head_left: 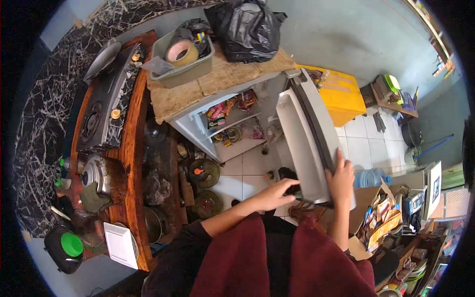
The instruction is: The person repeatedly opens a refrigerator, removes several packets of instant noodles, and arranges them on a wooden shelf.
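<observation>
A small refrigerator [190, 134] stands in front of me with its door [310, 101] swung wide open to the right. My right hand [341, 182] is closed over the near end of the door, thumb on the inner side and fingers along the outer side. My left hand [275, 194] holds nothing. Its fingers are stretched apart close to the near end of the white door shelf [299, 141]. Inside the refrigerator, colourful packets [222, 110] lie on the upper shelf, and a glass jar [233, 132] with more packets sits below.
On the refrigerator top are a grey bin [183, 76] with a tape roll and a black plastic bag [250, 32]. At left, a wooden counter [129, 163] carries a stove [106, 106] and a metal pot [104, 173]. A box of packets [378, 218] stands at right, beyond the door.
</observation>
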`<action>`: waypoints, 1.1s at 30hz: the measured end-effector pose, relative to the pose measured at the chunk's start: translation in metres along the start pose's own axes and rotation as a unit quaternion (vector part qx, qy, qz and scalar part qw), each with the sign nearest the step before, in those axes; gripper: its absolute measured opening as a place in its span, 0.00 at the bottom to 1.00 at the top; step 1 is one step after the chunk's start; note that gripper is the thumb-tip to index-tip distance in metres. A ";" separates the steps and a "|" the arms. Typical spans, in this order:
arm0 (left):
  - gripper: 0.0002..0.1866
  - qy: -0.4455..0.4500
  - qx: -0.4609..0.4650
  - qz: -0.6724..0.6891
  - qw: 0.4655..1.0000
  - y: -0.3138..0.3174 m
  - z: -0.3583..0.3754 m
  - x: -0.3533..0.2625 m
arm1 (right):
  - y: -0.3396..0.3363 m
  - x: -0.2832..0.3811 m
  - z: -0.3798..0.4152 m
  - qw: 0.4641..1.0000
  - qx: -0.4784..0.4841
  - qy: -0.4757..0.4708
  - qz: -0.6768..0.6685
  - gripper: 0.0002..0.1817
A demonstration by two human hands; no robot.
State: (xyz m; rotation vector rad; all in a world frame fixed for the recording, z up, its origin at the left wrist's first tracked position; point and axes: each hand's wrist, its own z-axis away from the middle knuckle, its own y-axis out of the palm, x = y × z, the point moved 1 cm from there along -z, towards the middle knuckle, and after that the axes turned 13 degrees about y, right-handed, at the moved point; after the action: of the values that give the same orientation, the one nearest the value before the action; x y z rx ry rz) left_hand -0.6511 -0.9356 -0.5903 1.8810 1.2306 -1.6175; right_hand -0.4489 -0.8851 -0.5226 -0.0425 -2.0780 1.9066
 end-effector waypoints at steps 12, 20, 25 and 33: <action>0.23 -0.203 -0.150 -0.029 0.967 -0.024 0.066 0.082 | 0.032 -0.051 -0.078 0.973 -0.217 0.049 0.057 0.39; 0.23 -0.312 -0.398 -0.024 0.862 -0.089 0.095 0.210 | 0.154 0.041 -0.059 0.912 -0.033 -0.253 -0.322 0.12; 0.22 -0.356 -0.465 0.058 0.809 -0.185 0.092 0.339 | 0.327 0.152 -0.103 0.820 0.394 -0.084 -0.406 0.13; 0.24 -0.395 -0.452 0.038 0.799 -0.345 0.175 0.609 | 0.567 0.275 -0.261 0.836 0.236 0.024 -0.495 0.19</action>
State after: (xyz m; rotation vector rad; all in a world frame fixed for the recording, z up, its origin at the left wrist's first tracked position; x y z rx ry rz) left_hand -1.0560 -0.6508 -1.1149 0.5452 1.1599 -1.1796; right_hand -0.7528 -0.5070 -1.0014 0.8994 -1.1042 1.5821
